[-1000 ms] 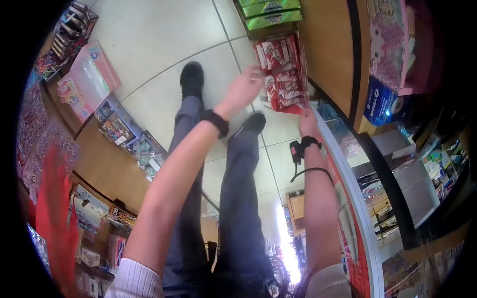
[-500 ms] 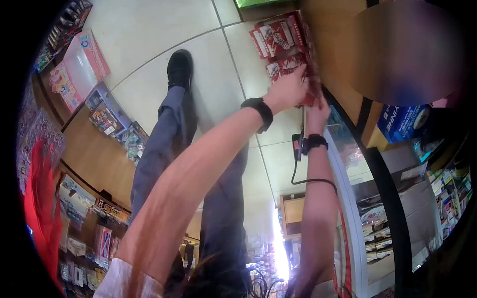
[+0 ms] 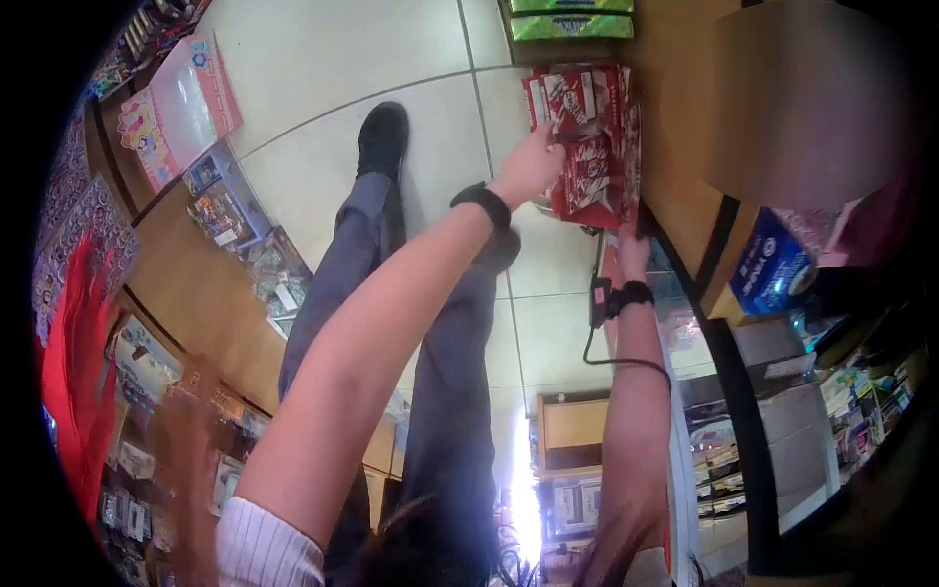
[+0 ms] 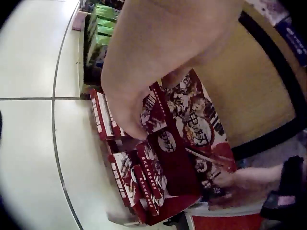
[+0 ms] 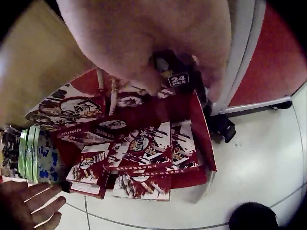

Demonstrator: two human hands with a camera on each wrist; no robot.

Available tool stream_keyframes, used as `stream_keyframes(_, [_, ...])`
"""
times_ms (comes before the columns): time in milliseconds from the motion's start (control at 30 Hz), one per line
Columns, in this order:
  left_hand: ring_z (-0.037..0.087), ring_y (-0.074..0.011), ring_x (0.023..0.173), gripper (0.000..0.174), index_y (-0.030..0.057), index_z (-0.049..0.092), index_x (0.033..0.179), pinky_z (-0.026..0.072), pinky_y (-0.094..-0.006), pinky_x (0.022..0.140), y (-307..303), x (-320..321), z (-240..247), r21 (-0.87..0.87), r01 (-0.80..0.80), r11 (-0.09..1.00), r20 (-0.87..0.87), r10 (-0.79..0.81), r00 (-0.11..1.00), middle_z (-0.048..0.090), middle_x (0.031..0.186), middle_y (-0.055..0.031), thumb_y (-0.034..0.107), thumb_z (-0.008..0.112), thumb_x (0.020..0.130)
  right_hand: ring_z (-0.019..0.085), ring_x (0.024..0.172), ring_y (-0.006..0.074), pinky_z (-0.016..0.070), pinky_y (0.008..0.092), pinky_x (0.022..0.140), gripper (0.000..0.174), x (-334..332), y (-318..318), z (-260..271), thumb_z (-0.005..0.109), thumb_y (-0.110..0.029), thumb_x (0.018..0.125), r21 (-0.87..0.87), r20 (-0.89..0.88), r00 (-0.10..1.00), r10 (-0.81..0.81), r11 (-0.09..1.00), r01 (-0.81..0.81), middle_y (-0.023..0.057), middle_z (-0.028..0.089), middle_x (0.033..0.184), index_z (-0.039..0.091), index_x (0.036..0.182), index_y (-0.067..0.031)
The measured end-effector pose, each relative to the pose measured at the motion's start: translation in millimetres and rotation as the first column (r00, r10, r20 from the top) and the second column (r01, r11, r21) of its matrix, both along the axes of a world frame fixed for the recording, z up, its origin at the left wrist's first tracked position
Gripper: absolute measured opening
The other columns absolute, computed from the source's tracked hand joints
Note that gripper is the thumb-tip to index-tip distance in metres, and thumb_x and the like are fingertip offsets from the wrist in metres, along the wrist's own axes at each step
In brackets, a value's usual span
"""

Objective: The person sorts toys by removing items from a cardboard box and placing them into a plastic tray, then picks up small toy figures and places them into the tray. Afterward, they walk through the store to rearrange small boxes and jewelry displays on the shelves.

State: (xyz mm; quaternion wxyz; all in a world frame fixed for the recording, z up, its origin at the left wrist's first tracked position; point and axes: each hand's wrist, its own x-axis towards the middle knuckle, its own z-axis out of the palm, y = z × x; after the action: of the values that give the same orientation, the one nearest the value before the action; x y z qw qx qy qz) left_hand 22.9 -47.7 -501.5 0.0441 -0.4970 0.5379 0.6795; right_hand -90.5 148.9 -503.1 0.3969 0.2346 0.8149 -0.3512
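Note:
A red display box with printed artwork lies low over the pale floor. Inside it, small red-and-white packs sit in loose stacks. My right hand grips the near end of the box, thumb and fingers bent over its printed panel beside a "24 PCS" label. At the box's left side is my left hand, close to the packs. The right wrist view shows the left hand with its fingers straight and spread, nothing between them. In the left wrist view, its own fingertips are largely hidden behind the hand.
Green boxes stand beyond the red one. A wooden cabinet side rises along the right. A white-framed red panel stands beside my right hand. My shoe is on the tiles, and low shelves with packaged goods line the left.
My left hand moved from the box's left side in over the packs, then drew back to that side. My right hand has kept hold of the near end throughout.

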Motion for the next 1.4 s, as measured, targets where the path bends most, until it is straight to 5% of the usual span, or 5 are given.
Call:
stream_keyframes(133, [0.057,-0.0311,0.089,0.04,-0.0043,0.04,0.117,0.0436,-0.0359,0.08,-37,3,74,0.081,-0.071,0.994,0.112,0.062,0.992,0.058,0.098,-0.0217,0.011,0.044,0.08,0.051,0.096,0.0279,0.0429,0.0354,0.083,0.048,10,60,-27,0.056,-0.01,0.074,0.169,-0.09,0.912,0.4,0.909,-0.382,0.0198,0.051,0.106,0.037,0.113,0.0089])
stream_keyframes(267, [0.051,-0.0292,0.108,0.052,-0.0012,0.032,0.129,0.0414,-0.0321,0.088,-63,17,84,0.089,-0.08,0.993,0.068,0.074,0.995,0.049,0.121,-0.0215,0.017,0.046,0.083,0.051,0.092,0.0276,0.0514,0.0403,0.065,0.051,37,-15,43,0.051,-0.003,0.074,0.084,0.072,0.997,-0.03,0.996,0.024,0.0177,0.047,0.108,0.03,0.121,-0.0019])
stream_keyframes(533, [0.048,-0.0325,0.111,0.053,-0.0005,0.03,0.13,0.0381,-0.0355,0.092,-188,43,157,0.076,-0.097,0.992,0.093,0.09,0.992,0.046,0.122,-0.0239,0.018,0.044,0.083,0.05,0.063,0.0139,0.0512,0.0323,0.056,0.033,34,-198,92,0.052,-0.01,0.079,-0.126,0.173,0.984,-0.047,0.99,0.069,0.0048,0.05,0.076,0.044,0.11,-0.0006])
stream_keyframes(700, [0.047,-0.0232,0.112,0.051,0.0004,0.027,0.132,0.0379,-0.0281,0.09,-272,47,171,0.02,-0.163,0.986,0.095,0.161,0.982,0.047,0.125,-0.0178,0.014,0.044,0.087,0.048,0.097,0.028,0.0492,0.0398,0.077,0.043,23,-324,120,0.049,-0.013,0.083,-0.362,0.232,0.973,0.011,0.929,0.076,0.0141,0.044,0.109,0.036,0.121,0.0007])
stream_keyframes(1400, [0.053,-0.0236,0.103,0.038,0.0008,0.042,0.121,0.0436,-0.032,0.083,-591,-30,221,0.144,-0.173,0.974,0.09,0.161,0.983,0.054,0.116,-0.0113,0.018,0.041,0.088,0.058,0.078,0.0225,0.0508,0.0349,0.063,0.033,-31,-587,108,0.05,-0.017,0.08,-0.302,0.399,0.916,-0.032,0.939,0.164,0.0143,0.056,0.094,0.045,0.109,-0.0016])
